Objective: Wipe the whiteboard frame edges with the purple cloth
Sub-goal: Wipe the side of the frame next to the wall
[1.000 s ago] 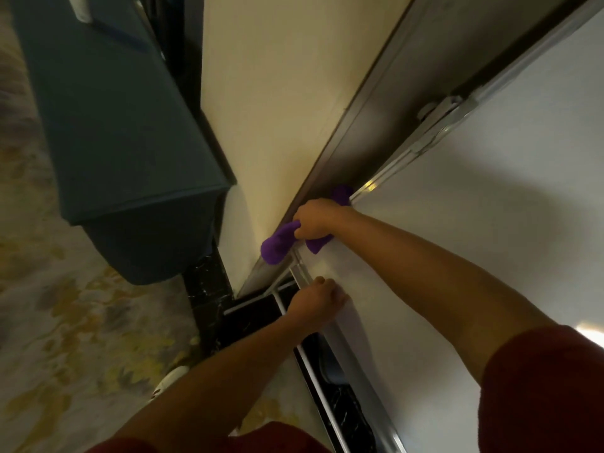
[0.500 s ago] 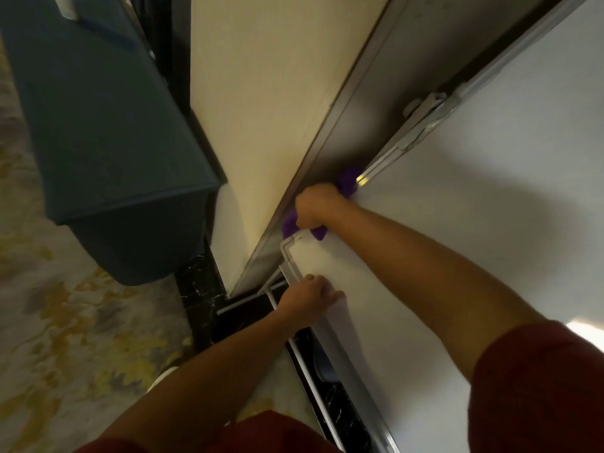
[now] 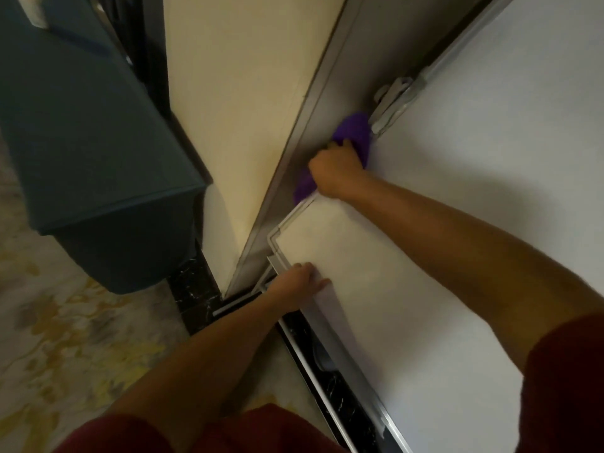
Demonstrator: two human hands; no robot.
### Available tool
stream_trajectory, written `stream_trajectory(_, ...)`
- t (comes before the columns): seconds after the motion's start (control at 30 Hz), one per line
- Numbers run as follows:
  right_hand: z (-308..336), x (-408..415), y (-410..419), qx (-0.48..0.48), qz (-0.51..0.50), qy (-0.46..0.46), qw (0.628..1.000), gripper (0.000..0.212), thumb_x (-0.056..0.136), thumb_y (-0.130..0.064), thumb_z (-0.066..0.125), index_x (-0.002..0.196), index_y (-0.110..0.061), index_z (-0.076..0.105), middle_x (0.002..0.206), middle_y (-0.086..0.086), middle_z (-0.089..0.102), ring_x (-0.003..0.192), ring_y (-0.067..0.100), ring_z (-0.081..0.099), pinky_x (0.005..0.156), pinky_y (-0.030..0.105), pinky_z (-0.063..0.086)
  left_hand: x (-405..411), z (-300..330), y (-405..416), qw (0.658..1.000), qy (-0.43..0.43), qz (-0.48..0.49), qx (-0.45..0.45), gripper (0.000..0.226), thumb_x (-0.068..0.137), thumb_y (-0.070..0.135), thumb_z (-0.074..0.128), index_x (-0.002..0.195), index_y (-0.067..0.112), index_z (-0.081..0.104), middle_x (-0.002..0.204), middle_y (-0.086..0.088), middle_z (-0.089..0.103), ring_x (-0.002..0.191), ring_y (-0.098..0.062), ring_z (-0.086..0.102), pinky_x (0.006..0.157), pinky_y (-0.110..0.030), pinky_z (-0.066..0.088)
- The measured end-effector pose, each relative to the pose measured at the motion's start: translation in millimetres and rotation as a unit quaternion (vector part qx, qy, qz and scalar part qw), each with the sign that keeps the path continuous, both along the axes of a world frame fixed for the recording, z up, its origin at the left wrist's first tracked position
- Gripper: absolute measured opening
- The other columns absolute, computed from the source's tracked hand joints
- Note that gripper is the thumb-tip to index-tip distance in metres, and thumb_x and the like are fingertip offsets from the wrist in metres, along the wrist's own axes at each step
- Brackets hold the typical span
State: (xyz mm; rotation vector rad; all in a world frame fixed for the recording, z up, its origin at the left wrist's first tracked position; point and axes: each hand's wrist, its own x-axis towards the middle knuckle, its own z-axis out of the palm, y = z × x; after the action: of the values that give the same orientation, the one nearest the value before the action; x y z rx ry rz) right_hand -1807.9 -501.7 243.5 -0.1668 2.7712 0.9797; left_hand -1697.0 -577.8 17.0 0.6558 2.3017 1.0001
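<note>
A white whiteboard point(image 3: 441, 223) fills the right side, with a pale metal frame edge point(image 3: 289, 220) running along its left side. My right hand point(image 3: 336, 173) is shut on the purple cloth point(image 3: 353, 130) and presses it against that frame edge, just below a grey bracket point(image 3: 397, 99). A tail of the cloth hangs below the fist. My left hand point(image 3: 299, 282) grips the bottom frame near the lower left corner, fingers curled over the edge onto the board.
A cream wall panel point(image 3: 242, 109) and a grey metal strip point(image 3: 330, 93) stand left of the board. A dark teal cabinet point(image 3: 91, 152) juts out at left. Patterned carpet point(image 3: 65, 348) and a black marble skirting point(image 3: 192, 289) lie below.
My right hand has slid the purple cloth up along the left frame edge, away from the lower corner and toward the bracket. My left hand has kept its hold on the bottom frame.
</note>
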Motion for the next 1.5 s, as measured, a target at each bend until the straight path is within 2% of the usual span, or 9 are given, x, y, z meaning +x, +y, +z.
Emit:
stream_trajectory(0.2,46.4,18.8,13.7,-0.037,-0.01,0.088,0.995,0.022,0.086,-0.02,0.06,0.106,-0.017,0.069,0.112,0.01,0.068,0.111,0.033,0.056,0.099,0.046,0.037,4.4,12.3,-0.4,1.0,-0.024,-0.006,-0.006,0.043,0.097,0.064,0.053,0.102,0.021,0.056,0.092,0.002,0.056,0.084,-0.019,0.058,0.076,-0.036,0.048)
stream_trajectory(0.37,65.9,48.0,15.9,-0.283,-0.025,0.269,0.92,0.024,0.086,-0.017,0.057,0.108,-0.014,0.066,0.103,0.01,0.072,0.097,0.029,0.066,0.076,0.03,0.045,3.3,26.4,-5.8,0.999,-0.043,0.027,0.016,0.033,0.103,0.042,0.056,0.111,0.011,0.066,0.099,-0.003,0.064,0.093,-0.025,0.063,0.083,-0.037,0.052)
stream_trajectory(0.47,90.8,78.4,34.7,-0.416,-0.068,0.34,0.841,0.03,0.089,-0.022,0.058,0.115,-0.011,0.067,0.109,0.009,0.073,0.097,0.023,0.067,0.083,0.029,0.051,-4.2,54.3,-12.9,0.978,-0.053,0.153,0.133,0.023,0.104,0.028,0.055,0.101,0.011,0.07,0.098,-0.01,0.072,0.093,-0.029,0.07,0.089,-0.046,0.058)
stream_trajectory(0.6,116.6,133.1,69.1,-0.605,-0.149,0.371,0.689,0.013,0.083,-0.021,0.061,0.072,-0.028,0.062,0.073,-0.008,0.067,0.064,0.005,0.058,0.058,0.01,0.044,-19.4,124.2,-19.7,0.921,-0.038,0.252,0.294,0.018,0.104,0.018,0.051,0.103,0.013,0.068,0.097,-0.008,0.071,0.091,-0.023,0.068,0.087,-0.047,0.057)
stream_trajectory(0.83,117.9,240.3,99.3,-0.813,-0.228,0.356,0.401,0.013,0.08,-0.026,0.071,0.08,-0.013,0.072,0.071,0.002,0.074,0.067,0.013,0.07,0.059,0.022,0.054,-5.7,244.4,-1.2,0.915,0.0,0.085,0.395,0.023,0.109,0.032,0.046,0.118,0.018,0.061,0.113,-0.012,0.069,0.103,-0.025,0.069,0.088,-0.04,0.057)
stream_trajectory(1.0,101.7,311.5,108.9,-0.829,-0.289,0.384,0.286,0.016,0.069,-0.029,0.074,0.067,-0.014,0.077,0.079,0.009,0.076,0.075,0.019,0.072,0.073,0.032,0.056,35.1,268.6,21.6,0.902,0.0,0.053,0.428,0.019,0.107,0.032,0.05,0.12,0.021,0.06,0.12,-0.006,0.067,0.11,-0.021,0.068,0.096,-0.039,0.057)
stream_trajectory(1.1,94.4,358.7,106.5,-0.826,-0.308,0.393,0.263,0.017,0.073,-0.024,0.07,0.06,-0.014,0.076,0.074,0.009,0.073,0.073,0.02,0.069,0.073,0.032,0.054,59.5,276.2,44.4,0.918,0.073,-0.014,0.39,0.038,0.102,0.042,0.054,0.132,0.02,0.06,0.124,0.008,0.065,0.112,-0.004,0.064,0.098,-0.029,0.056)
stream_trajectory(1.2,89.1,405.2,97.5,-0.833,-0.3,0.373,0.278,0.027,0.087,-0.015,0.062,0.063,-0.016,0.074,0.07,0.006,0.071,0.069,0.018,0.067,0.066,0.028,0.055,92.6,283.7,69.5,0.923,-0.031,-0.209,0.322,0.053,0.096,0.056,0.053,0.142,0.03,0.054,0.135,0.009,0.064,0.117,-0.009,0.068,0.098,-0.033,0.059)
stream_trajectory(1.5,60.9,539.6,32.2,-0.781,-0.333,0.444,0.286,0.028,0.083,-0.002,0.057,0.108,-0.006,0.068,0.101,0.02,0.07,0.089,0.035,0.068,0.078,0.04,0.057,210.9,257.8,111.2,0.78,-0.296,-0.533,0.141,0.044,0.082,0.059,0.069,0.115,0.03,0.075,0.115,-0.002,0.079,0.107,-0.02,0.076,0.088,-0.03,0.062)
